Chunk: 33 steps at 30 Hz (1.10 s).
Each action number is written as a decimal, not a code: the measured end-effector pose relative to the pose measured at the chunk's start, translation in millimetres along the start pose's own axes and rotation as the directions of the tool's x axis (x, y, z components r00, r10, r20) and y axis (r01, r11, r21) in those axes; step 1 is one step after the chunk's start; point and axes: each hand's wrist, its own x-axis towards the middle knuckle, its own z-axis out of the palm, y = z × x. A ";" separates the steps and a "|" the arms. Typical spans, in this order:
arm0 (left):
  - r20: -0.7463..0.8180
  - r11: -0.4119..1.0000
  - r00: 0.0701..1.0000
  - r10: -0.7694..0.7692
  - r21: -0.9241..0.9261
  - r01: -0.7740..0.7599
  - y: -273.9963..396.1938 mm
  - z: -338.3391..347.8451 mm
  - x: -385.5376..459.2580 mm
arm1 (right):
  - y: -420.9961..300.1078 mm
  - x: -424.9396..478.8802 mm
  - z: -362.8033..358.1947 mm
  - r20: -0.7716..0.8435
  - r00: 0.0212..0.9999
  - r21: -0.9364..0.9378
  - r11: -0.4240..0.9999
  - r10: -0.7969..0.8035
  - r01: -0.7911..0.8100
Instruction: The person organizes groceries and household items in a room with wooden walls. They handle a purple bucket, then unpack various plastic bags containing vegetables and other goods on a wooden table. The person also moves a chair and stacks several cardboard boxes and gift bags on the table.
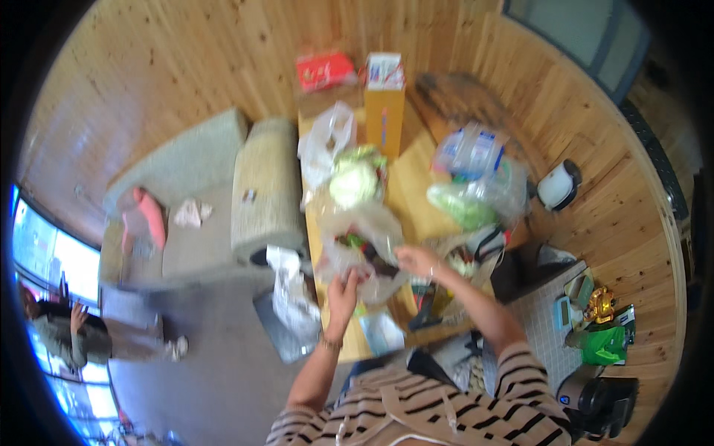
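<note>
A translucent plastic bag (385,223) lies open on the wooden table (410,203), with dark purple and green vegetables (357,242) showing inside. My left hand (342,292) pinches the bag's near left edge between thumb and fingers. At the bag's right side, my right hand (417,260) grips its rim. Just beyond the bag sits a pale green cabbage (354,184). A bag with leafy greens (466,206) rests to the right. Nearer me on that side is another open bag (466,256) with mixed contents, blurred.
A tall yellow box (385,120) and a red package (325,71) stand at the far end. A white plastic bag (332,139) lies at the left edge. Left are a sofa (268,184) and a standing person (83,334). A tiled counter (535,318) is at right.
</note>
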 end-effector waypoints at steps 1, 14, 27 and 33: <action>-0.060 0.998 0.996 0.063 -0.028 -0.064 -5.6 -18.5 2.9 | -63.2 -0.9 -4.9 -0.055 0.998 -0.165 0.986 -0.030 0.020; 0.042 0.816 0.833 0.552 0.178 -0.550 120.2 72.1 24.3 | 110.5 -122.4 -240.5 -0.872 0.338 -0.004 0.687 0.353 -0.727; 0.188 0.818 0.951 0.245 0.487 -0.307 59.4 352.8 148.2 | 163.0 -72.6 -243.2 -0.748 0.582 -0.023 0.864 0.319 -0.504; -0.065 0.984 0.997 0.033 0.176 -0.021 -17.8 291.9 206.8 | 98.9 -25.6 -252.1 -0.677 0.732 -0.056 0.986 0.076 -0.155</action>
